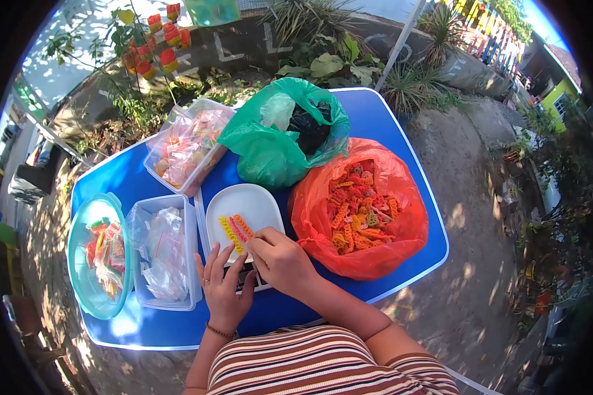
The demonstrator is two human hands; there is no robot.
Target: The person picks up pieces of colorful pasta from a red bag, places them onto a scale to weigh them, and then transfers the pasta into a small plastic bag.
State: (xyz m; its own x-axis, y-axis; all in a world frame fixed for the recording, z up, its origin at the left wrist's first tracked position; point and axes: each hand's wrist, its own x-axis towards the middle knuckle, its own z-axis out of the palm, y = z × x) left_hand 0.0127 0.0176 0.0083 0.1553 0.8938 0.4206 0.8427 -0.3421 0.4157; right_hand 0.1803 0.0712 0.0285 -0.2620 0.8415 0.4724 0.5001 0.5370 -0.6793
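Observation:
On the white plate [244, 197] lie a few ridged snack pieces side by side: a yellow piece [230, 232], a pink piece [240, 225] and an orange piece [244, 226]. The plate sits on a small scale [262, 284], mostly covered by my hands. My right hand [280, 260] is closed in a pinch at the plate's near edge, by the lower ends of the pieces; what its fingertips hold is hidden. My left hand [224, 283] has its fingers stretched apart beside the plate's near left edge, over the scale, holding nothing.
A red plastic bag [402, 243] of colourful dry snack pieces stands at right. Behind is a green bag [270, 158]. At left are a tub of clear plastic bags [165, 253], a teal basket [122, 289] with filled packets, and another tub of packets [191, 141]. All stand on a blue table [408, 171].

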